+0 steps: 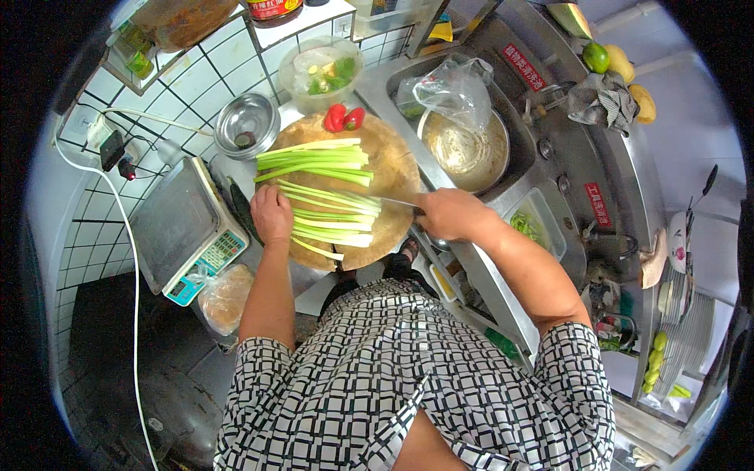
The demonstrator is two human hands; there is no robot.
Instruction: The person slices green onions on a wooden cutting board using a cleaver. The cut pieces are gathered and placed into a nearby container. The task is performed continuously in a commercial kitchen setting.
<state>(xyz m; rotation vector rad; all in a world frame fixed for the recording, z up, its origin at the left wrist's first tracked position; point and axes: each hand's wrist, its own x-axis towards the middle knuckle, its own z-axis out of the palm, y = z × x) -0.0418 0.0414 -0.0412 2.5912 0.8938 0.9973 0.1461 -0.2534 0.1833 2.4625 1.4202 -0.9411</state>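
Observation:
On a round wooden chopping block lie two bunches of long green vegetable stalks with pale ends. My right hand grips the dark handle of a kitchen knife, its thin blade seen nearly edge-on. The blade reaches left over the upper edge of the nearer bunch; whether it touches the stalks I cannot tell. With fingers curled, my left hand holds the left ends of that bunch. The farther bunch lies just beyond the blade. Two red peppers sit at the block's far edge.
Left of the block are stacked metal bowls, a digital scale and a dark green cucumber-like vegetable. A plastic tub of greens stands behind. To the right, a sink holds a large pot and a plastic bag.

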